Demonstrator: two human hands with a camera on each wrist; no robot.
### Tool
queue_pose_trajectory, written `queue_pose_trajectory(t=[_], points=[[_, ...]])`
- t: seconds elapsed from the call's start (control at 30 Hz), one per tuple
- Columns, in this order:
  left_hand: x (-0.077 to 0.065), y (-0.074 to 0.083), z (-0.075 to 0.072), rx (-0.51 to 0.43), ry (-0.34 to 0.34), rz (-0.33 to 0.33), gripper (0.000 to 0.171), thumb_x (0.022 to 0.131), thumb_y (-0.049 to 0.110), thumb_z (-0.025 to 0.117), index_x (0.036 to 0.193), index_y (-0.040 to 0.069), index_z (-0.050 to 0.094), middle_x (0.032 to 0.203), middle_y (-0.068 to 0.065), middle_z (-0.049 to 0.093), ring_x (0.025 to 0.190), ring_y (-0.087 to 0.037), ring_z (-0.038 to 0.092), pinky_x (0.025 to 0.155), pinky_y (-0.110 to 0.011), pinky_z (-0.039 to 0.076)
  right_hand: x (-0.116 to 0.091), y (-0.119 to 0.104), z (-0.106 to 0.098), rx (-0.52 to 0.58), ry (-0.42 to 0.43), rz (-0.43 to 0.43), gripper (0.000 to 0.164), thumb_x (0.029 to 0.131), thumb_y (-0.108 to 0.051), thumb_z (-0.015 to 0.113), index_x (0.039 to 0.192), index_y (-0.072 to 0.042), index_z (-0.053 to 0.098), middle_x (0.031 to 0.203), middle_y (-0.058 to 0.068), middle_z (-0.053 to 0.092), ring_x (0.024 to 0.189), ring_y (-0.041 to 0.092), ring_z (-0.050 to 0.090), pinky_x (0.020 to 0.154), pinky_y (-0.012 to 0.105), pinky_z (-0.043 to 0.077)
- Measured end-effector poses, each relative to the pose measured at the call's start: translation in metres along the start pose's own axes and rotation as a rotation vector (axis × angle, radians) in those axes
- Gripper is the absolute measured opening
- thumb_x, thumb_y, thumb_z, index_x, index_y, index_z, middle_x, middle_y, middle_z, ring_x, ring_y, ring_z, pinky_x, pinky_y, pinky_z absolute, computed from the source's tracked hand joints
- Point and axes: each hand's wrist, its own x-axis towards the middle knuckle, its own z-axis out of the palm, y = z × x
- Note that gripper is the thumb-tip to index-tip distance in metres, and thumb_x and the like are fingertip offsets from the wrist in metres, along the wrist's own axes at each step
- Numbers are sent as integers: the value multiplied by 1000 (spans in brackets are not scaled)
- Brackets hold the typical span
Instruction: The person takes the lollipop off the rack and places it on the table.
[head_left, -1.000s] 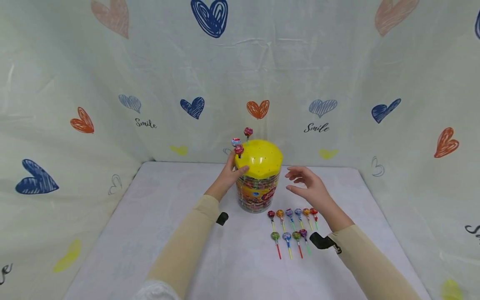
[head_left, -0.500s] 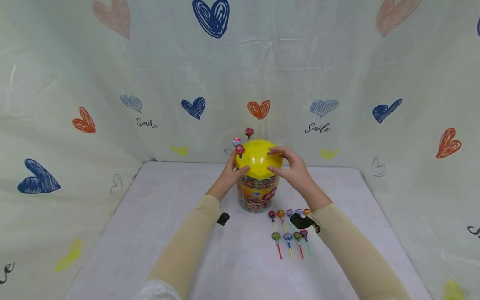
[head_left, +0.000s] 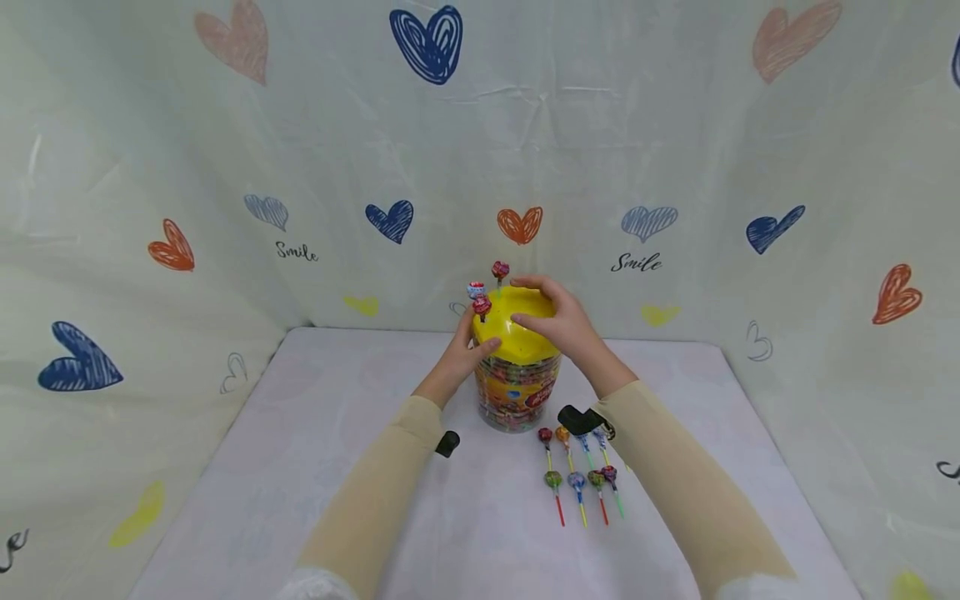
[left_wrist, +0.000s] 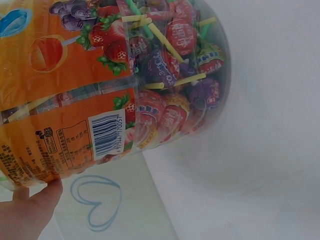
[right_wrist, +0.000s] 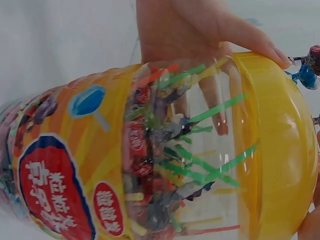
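Observation:
A clear lollipop jar [head_left: 513, 387] with an orange label stands on the table. Its yellow domed lid [head_left: 516, 343] has small holes, and 3 lollipops stick up from its left and back; one is the red lollipop [head_left: 482, 307] at the left. My left hand [head_left: 456, 357] grips the jar's upper left side, its thumb [right_wrist: 255, 37] on the lid in the right wrist view. Over the right part of the lid is my right hand [head_left: 566, 325], thumb and fingers spread apart near the back lollipop [head_left: 500, 269]. Whether it touches the lid is unclear.
On the table [head_left: 360, 392], to the jar's front right, several lollipops lie in two rows, among them a green one [head_left: 552, 479]. My right forearm hides part of the back row. A heart-printed curtain [head_left: 450, 167] hangs behind and along the sides.
My right hand has moved left from beside the jar to over the lid, then farther toward its back. My left hand keeps its hold, and the jar stands in place.

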Motion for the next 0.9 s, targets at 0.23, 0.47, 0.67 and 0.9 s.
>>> queue_pose_trajectory(t=[0.23, 0.47, 0.67, 0.9], points=[[-1, 1, 1, 9, 3, 0, 95, 88, 52, 66, 157, 34, 3, 163, -3, 7, 148, -31, 1, 113, -63, 8, 13, -6, 1, -23, -40, -7, 57, 89, -17, 72, 141, -22, 51, 144, 1, 48, 133, 25, 41, 108, 53, 35], [-2, 2, 1, 6, -2, -2, 93, 89, 52, 66, 157, 36, 4, 163, -3, 7, 148, -31, 1, 112, -64, 7, 17, -18, 1, -49, -113, -44, 60, 90, -7, 67, 146, -13, 46, 149, 7, 44, 138, 28, 34, 112, 57, 23], [-2, 1, 0, 0, -3, 8, 95, 88, 54, 66, 157, 35, 4, 163, -4, 8, 148, -31, 3, 113, -63, 8, 21, -17, 0, -57, -167, -38, 61, 91, -10, 68, 147, -17, 45, 149, 0, 44, 139, 24, 33, 112, 57, 25], [-1, 0, 0, 0, -2, 23, 92, 89, 52, 65, 157, 34, 5, 163, -4, 9, 148, -30, 5, 113, -62, 10, 22, -14, 0, -74, -138, -30, 62, 89, -16, 71, 146, -24, 47, 147, -2, 46, 137, 23, 36, 111, 57, 26]])
